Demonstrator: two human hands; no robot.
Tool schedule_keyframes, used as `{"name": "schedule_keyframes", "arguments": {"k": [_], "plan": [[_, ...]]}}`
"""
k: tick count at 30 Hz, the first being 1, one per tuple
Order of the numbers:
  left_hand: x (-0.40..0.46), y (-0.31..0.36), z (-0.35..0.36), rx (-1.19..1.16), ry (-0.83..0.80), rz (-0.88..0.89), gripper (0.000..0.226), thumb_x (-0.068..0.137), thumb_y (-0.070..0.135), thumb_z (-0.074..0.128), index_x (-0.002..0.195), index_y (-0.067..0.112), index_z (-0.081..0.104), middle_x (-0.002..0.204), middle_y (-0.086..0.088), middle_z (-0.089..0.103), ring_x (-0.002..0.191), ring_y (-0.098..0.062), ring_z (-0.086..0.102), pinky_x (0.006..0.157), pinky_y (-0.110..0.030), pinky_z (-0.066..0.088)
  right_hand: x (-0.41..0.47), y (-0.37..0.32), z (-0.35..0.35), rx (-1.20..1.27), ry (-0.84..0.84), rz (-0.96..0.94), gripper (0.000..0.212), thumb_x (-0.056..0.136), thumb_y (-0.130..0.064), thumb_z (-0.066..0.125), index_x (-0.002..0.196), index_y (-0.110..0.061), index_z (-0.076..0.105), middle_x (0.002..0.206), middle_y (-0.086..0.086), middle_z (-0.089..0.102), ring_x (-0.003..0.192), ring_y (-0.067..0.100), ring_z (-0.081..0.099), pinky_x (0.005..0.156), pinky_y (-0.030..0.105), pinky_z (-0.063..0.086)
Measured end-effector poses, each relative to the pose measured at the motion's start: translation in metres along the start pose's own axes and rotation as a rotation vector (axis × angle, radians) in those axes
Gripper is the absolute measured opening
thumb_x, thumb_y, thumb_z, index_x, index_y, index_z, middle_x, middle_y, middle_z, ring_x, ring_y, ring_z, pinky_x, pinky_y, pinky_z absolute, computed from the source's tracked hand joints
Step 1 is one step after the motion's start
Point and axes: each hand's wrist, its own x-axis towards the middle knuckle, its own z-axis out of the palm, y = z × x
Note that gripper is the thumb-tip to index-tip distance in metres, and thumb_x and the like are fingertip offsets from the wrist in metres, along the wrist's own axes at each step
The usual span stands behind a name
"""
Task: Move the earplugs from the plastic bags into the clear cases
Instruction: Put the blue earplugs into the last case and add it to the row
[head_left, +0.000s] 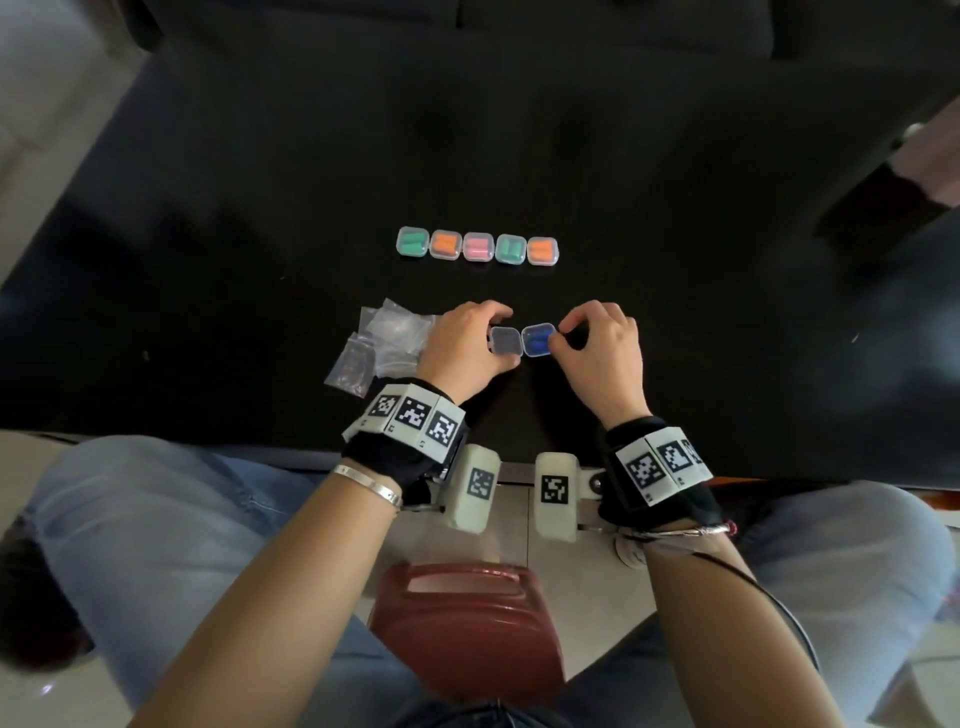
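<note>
Presently, head view: left hand (470, 345) grips the lid half (505, 341) of an open clear case; right hand (602, 348) pinches its base (538, 340) (blue earplugs inside). Five filled cases (478, 247) line the bench (260, 234) beyond; plastic bags (382, 343) lie left.

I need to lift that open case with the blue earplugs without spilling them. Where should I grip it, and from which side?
Pinch the base half holding the blue earplugs by its near and far walls, coming from above; the right hand already holds its right edge. The open clear case lies flat, its empty lid at the left hand.
</note>
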Motion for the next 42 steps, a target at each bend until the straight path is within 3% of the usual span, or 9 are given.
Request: {"name": "schedule_keyframes", "arguments": {"k": [3,7,10,13,24,28,37,42], "plan": [[-0.0003,-0.0004,-0.0023,-0.023,0.028,0.004,0.043,0.075,0.019,0.076,0.115,0.014,0.062,0.112,-0.003,0.067,0.100,-0.014,0.064,0.089,-0.026,0.050,-0.0019,0.0018,0.0013,0.073,-0.027,-0.069,0.013,0.086,-0.018,0.062,0.099,-0.015,0.062,0.117,0.003,0.055,0.111,0.018,0.047,0.080,0.020,0.032],[-0.0026,0.0012,-0.0046,0.000,0.041,0.043,0.036,0.077,0.021,0.074,0.112,0.013,0.065,0.108,-0.005,0.069,0.098,-0.015,0.064,0.090,-0.033,0.052,0.0000,0.0044,0.0047,0.067,-0.079,-0.127,0.008,0.084,-0.017,0.066,0.092,-0.015,0.066,0.109,0.004,0.057,0.097,0.015,0.053,0.076,0.020,0.040],[-0.0028,0.0019,-0.0055,0.013,0.042,0.053,0.037,0.078,0.020,0.073,0.113,0.012,0.066,0.109,-0.007,0.068,0.098,-0.017,0.064,0.090,-0.035,0.052,0.0010,0.0044,0.0054,0.105,-0.092,-0.154,0.006,0.082,-0.010,0.068,0.088,-0.012,0.067,0.098,0.005,0.062,0.081,0.011,0.054,0.065,0.011,0.040],[-0.0030,-0.0001,-0.0052,0.023,0.024,0.064,0.036,0.077,0.016,0.072,0.113,0.011,0.066,0.111,-0.008,0.067,0.100,-0.019,0.064,0.091,-0.034,0.051,-0.0002,0.0062,0.0047,0.169,-0.091,-0.218,0.011,0.081,-0.003,0.067,0.086,-0.013,0.068,0.092,0.002,0.065,0.075,0.007,0.056,0.065,0.007,0.044],[-0.0056,-0.0022,-0.0061,0.028,0.001,0.073,0.039,0.080,0.017,0.070,0.118,0.011,0.062,0.118,-0.007,0.063,0.106,-0.018,0.060,0.093,-0.030,0.048,-0.0018,0.0089,0.0065,0.021,-0.099,-0.209,0.023,0.084,-0.019,0.068,0.106,-0.013,0.070,0.112,0.002,0.055,0.084,0.005,0.052,0.068,0.007,0.037],[-0.0060,-0.0030,-0.0060,-0.004,-0.013,0.071,0.043,0.078,0.014,0.072,0.119,0.011,0.061,0.121,-0.007,0.060,0.110,-0.018,0.058,0.096,-0.029,0.047,-0.0018,0.0072,0.0029,0.026,-0.094,-0.215,0.024,0.085,-0.018,0.066,0.109,-0.013,0.069,0.109,0.003,0.058,0.083,0.005,0.053,0.066,0.007,0.039],[-0.0058,-0.0037,-0.0076,0.024,-0.010,0.084,0.039,0.079,0.010,0.070,0.117,0.011,0.063,0.119,-0.007,0.061,0.108,-0.018,0.059,0.094,-0.029,0.047,-0.0017,0.0057,0.0012,0.018,-0.088,-0.236,0.010,0.084,-0.014,0.067,0.093,-0.011,0.070,0.100,0.003,0.061,0.080,0.006,0.054,0.065,0.008,0.038],[-0.0054,-0.0046,-0.0077,0.041,-0.016,0.089,0.039,0.079,0.010,0.071,0.117,0.012,0.063,0.119,-0.007,0.061,0.107,-0.018,0.059,0.095,-0.032,0.048,-0.0004,0.0041,-0.0027,0.031,-0.163,-0.245,0.020,0.082,-0.013,0.069,0.101,-0.013,0.070,0.102,-0.001,0.056,0.084,0.010,0.056,0.073,0.016,0.045]]}}
